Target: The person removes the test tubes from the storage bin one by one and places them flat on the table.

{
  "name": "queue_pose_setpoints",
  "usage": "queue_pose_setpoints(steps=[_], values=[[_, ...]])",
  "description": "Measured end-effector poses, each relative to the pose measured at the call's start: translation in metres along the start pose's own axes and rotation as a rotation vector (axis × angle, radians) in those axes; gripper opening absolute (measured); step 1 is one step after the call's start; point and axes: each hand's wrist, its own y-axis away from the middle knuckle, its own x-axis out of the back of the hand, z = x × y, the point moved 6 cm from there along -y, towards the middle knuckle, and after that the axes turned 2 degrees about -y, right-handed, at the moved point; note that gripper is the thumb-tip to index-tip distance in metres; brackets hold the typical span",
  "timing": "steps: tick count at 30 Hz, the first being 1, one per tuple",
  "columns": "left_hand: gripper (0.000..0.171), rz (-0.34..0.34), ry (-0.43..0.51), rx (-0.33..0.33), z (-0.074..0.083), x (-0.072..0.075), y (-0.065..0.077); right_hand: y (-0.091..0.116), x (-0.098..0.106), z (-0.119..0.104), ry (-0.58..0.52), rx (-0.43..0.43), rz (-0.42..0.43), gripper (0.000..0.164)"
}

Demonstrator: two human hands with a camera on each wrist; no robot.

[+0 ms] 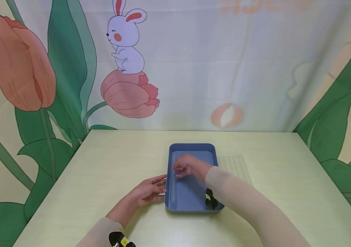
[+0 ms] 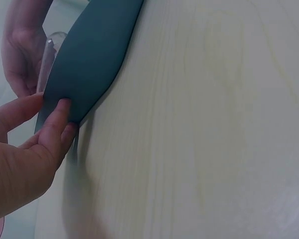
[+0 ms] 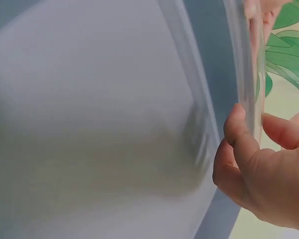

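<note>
A blue rectangular tray (image 1: 194,208) sits on the table. My left hand (image 1: 149,190) is at its left side, fingertips touching the outer wall, as the left wrist view also shows. My right hand (image 1: 189,166) is over the tray near its left wall. In the right wrist view, its thumb and fingers pinch a slender clear tube (image 3: 246,74). The tube's rounded end shows above the tray rim in the left wrist view. A second clear strip (image 1: 173,190) lies lengthwise inside the tray along the left wall.
Several clear tubes (image 1: 234,166) lie side by side on the table (image 1: 126,154), right of the tray. A curtain (image 1: 187,68) with tulips and a rabbit hangs behind the table's back edge. Black wrist cameras (image 1: 211,199) sit on both sleeves.
</note>
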Motion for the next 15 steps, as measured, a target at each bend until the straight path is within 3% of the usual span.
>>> queue_pose_setpoints(steps=[3, 5, 8, 11, 15], values=[[0.07, 0.001, 0.0, -0.001, 0.001, 0.0, 0.0, 0.054, -0.005, -0.024, 0.007, -0.002, -0.02, 0.059], [0.07, 0.002, 0.001, 0.0, 0.001, -0.001, 0.0, 0.104, -0.012, -0.043, 0.031, -0.001, 0.007, 0.06], [0.07, 0.011, 0.003, 0.004, 0.003, -0.001, 0.0, 0.161, -0.02, -0.067, 0.047, 0.012, 0.029, 0.058], [0.069, 0.017, 0.0, 0.007, 0.003, -0.002, 0.001, 0.192, -0.021, -0.08, 0.036, 0.013, 0.023, 0.057], [0.069, 0.02, -0.003, 0.008, 0.003, -0.002, 0.002, 0.209, -0.017, -0.091, 0.047, 0.017, 0.001, 0.057]])
